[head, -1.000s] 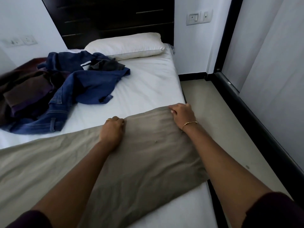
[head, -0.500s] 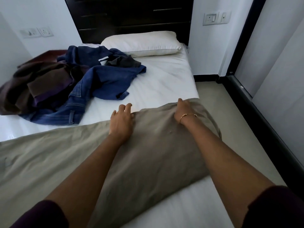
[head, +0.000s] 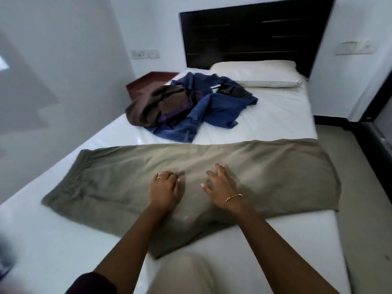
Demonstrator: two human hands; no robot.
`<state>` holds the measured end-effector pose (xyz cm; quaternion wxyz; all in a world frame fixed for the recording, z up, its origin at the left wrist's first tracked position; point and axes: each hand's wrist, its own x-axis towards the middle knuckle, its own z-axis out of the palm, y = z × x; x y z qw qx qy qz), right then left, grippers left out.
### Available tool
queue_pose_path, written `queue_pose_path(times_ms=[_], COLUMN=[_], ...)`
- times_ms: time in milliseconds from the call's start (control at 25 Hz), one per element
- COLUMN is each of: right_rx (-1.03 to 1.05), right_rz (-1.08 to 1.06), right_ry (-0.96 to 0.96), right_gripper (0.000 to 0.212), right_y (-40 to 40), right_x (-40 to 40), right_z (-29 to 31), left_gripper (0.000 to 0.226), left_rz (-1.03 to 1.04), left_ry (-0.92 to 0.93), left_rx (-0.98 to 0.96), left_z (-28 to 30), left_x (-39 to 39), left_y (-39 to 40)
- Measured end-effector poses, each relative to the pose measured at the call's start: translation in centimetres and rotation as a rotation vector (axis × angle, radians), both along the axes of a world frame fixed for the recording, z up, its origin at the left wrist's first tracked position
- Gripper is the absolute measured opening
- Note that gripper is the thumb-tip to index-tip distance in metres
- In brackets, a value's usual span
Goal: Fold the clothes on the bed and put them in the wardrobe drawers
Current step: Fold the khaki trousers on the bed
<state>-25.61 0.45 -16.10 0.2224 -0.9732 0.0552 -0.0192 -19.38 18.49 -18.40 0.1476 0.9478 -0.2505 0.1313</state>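
Note:
A pair of olive-grey trousers (head: pixel 265 172) lies spread flat across the white bed (head: pixel 275 115), reaching from the left side to the right edge. My left hand (head: pixel 164 190) rests on the cloth near its middle, fingers bent loosely against the fabric. My right hand (head: pixel 222 187), with a thin bracelet at the wrist, lies beside it with fingers spread on the cloth. Neither hand grips a fold. Farther up the bed sits a heap of unfolded clothes: blue jeans (head: pixel 212 111) and a brown garment (head: pixel 152 107).
A white pillow (head: pixel 256 74) lies against the dark headboard (head: pixel 254 32). A reddish-brown bedside table (head: pixel 146 83) stands at the bed's far left corner. Bare floor (head: pixel 364 198) runs along the right of the bed, bounded by a dark frame (head: pixel 373 145).
My view swung left and pulled back, so the whole trousers now show. Both hands slid from the trousers' right end toward their middle, and the fingers have spread on the cloth.

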Motion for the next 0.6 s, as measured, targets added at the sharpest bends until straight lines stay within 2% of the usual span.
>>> queue_pose_path(times_ms=[120,200,320,400,480,600], right_rx=[0.045,0.004,-0.362,-0.553,-0.521,-0.33], right_rz=[0.198,0.335,0.446,0.455,0.458,0.419], right_ry=[-0.003,0.104,0.321,0.359,0.391,0.385], right_gripper=[0.045,0.048,0.078,0.09,0.093,0.083], right_y=[9.1,13.9,18.7,19.5,19.6,19.6], right_x=[0.6,0.2,-1.0,-1.7,-2.3,-3.7], right_z=[2.0,2.0,0.6,0.3,0.5,1.2], left_gripper=[0.035,0.036,0.044,0.057,0.061,0.054], left_rz=[0.117,0.125,-0.009,-0.184,-0.327,-0.382], left_ry=[0.094,0.158,0.069,-0.001,-0.024,-0.024], left_rx=[0.009,0.028,0.12,0.153,0.195,0.249], left_z=[-0.2,-0.4,-0.1,-0.3,-1.3,-2.8], left_x=[-2.2,-3.6,-5.9,-7.1,-7.4,-7.1], left_y=[10.5,15.4,19.8,19.9,19.1,17.3])
